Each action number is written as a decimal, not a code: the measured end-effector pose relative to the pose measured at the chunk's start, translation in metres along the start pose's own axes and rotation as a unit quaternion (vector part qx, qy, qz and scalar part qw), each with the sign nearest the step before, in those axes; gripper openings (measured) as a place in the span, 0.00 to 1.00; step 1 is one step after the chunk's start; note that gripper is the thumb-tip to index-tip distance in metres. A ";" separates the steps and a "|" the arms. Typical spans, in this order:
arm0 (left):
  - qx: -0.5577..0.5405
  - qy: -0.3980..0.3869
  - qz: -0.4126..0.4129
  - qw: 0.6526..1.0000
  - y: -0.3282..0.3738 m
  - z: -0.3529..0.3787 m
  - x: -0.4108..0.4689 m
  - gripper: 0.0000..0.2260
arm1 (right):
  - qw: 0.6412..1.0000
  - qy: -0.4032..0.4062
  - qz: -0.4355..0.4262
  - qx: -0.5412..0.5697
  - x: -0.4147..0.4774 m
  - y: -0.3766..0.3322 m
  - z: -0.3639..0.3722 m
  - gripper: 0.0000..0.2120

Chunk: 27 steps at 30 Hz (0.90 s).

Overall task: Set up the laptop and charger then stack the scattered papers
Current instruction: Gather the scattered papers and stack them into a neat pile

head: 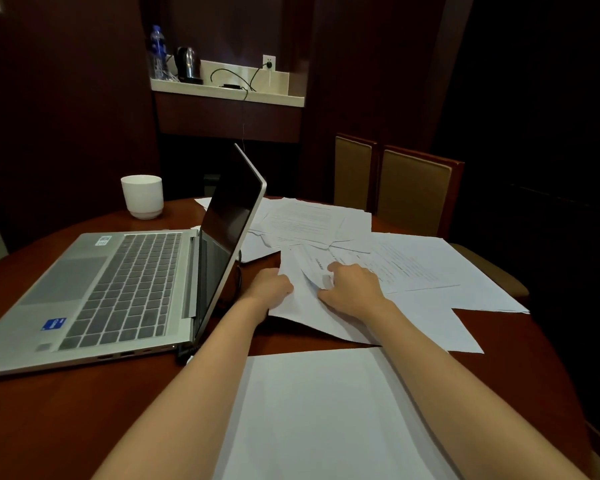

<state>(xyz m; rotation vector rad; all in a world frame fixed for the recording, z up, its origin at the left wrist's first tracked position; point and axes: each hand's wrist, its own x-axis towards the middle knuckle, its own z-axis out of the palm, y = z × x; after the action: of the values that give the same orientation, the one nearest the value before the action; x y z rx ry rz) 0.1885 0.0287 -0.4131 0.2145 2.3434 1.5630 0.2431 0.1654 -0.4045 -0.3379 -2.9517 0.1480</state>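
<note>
A silver laptop (118, 285) lies open on the left of the round wooden table (49, 410), its dark screen (229, 216) turned to the left. A black charger plug (184, 351) sits at its near right corner. White papers (413, 268) lie scattered across the middle and right of the table. My left hand (271, 285) grips the left edge of a loose sheet (302, 306). My right hand (354, 289) presses and pinches the same bunch of sheets from the right. A neat stack of white paper (319, 417) lies near me, under my forearms.
A white cup (142, 195) stands at the table's far left edge. Two padded chairs (395, 188) stand behind the table on the right. On a far shelf (227, 91) are a bottle, a kettle and a cable plugged into a wall socket (269, 64).
</note>
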 end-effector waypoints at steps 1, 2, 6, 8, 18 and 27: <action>-0.010 -0.008 -0.003 1.000 0.001 -0.001 0.002 0.07 | 1.000 0.006 -0.002 -0.002 0.001 0.000 0.001 0.24; -0.029 -0.016 -0.009 0.999 0.001 -0.003 0.002 0.09 | 1.000 0.004 0.002 0.011 0.002 0.001 0.003 0.25; -0.191 -0.095 -0.034 0.976 -0.001 -0.006 -0.007 0.12 | 0.998 -0.007 0.035 0.049 -0.001 0.001 0.006 0.29; -0.233 -0.131 -0.039 0.963 -0.001 -0.004 -0.013 0.14 | 0.999 0.004 0.032 0.024 -0.002 0.000 0.007 0.27; -0.236 -0.107 -0.059 0.964 -0.001 0.001 -0.011 0.08 | 0.992 0.127 -0.001 0.011 -0.006 0.001 -0.007 0.10; -0.245 -0.151 -0.027 0.957 -0.001 -0.003 -0.006 0.12 | 0.947 -0.174 -0.123 0.242 -0.022 -0.029 -0.040 0.05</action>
<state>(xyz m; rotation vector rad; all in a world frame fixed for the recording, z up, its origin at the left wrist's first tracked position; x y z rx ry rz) 0.1929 0.0244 -0.4117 0.2463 1.6617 1.8735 0.2652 0.1351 -0.3655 0.1423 -3.1113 0.9651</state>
